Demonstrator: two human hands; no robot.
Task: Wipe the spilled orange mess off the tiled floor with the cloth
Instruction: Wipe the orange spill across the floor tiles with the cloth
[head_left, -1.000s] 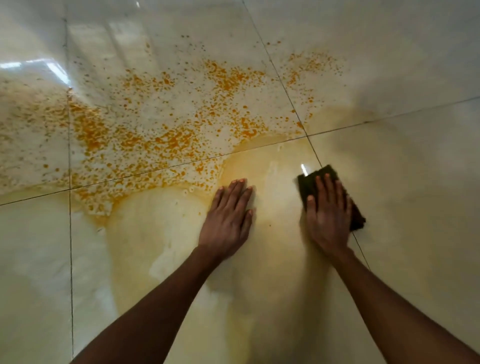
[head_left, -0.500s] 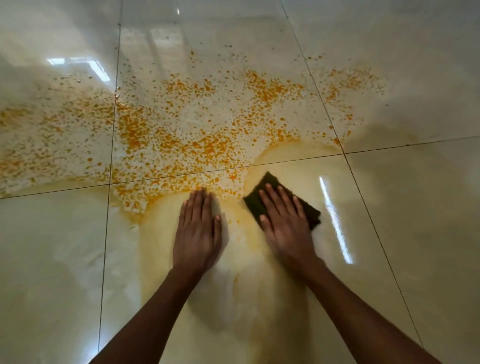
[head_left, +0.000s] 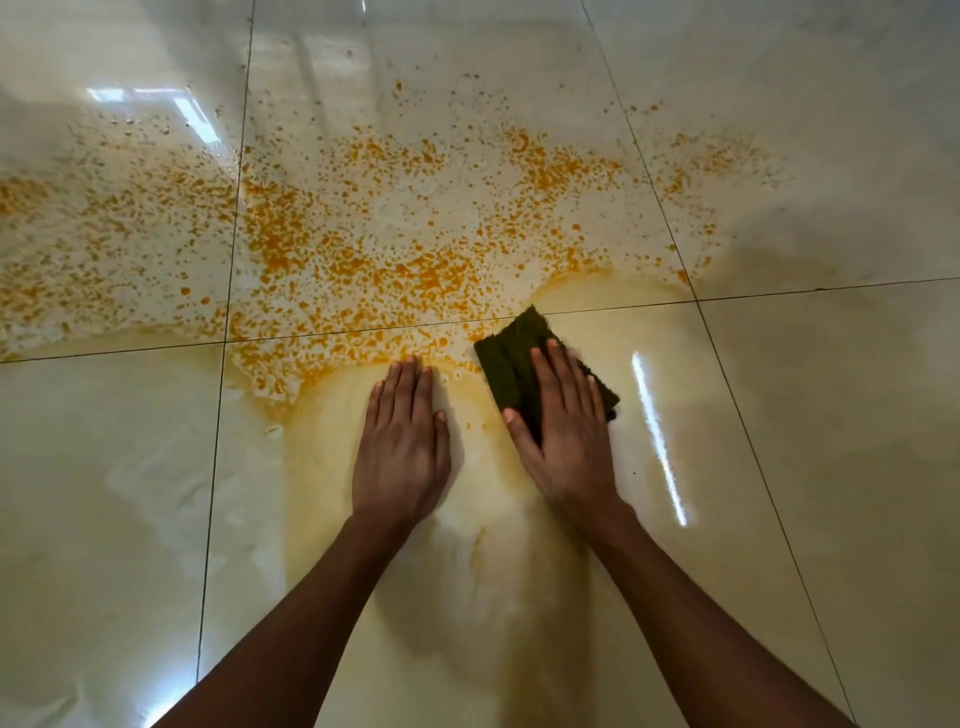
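Two bare hands lie flat on the glossy cream tiled floor (head_left: 104, 519); to the far left and across the upper middle spreads the orange mess (head_left: 332, 260), a wide scatter of orange specks over a pale wet film, crossing the dark grout lines (head_left: 228, 291); below it a yellowish smear (head_left: 332, 467) stains the tile around both hands; the left hand (head_left: 402, 447) rests palm down on that smear, fingers (head_left: 408, 384) straight and close together, holding nothing, their tips touching the near edge of the specks; just beside it to the right, the right hand (head_left: 566, 447) presses on the dark green cloth (head_left: 506, 364), fingers straight and slightly spread over the cloth's right half; the cloth shows beyond the fingertips and to the left of them, its far corner touching the grout line at the edge of the mess; further right, a bright streak of reflected light (head_left: 657, 436) runs down the tile.
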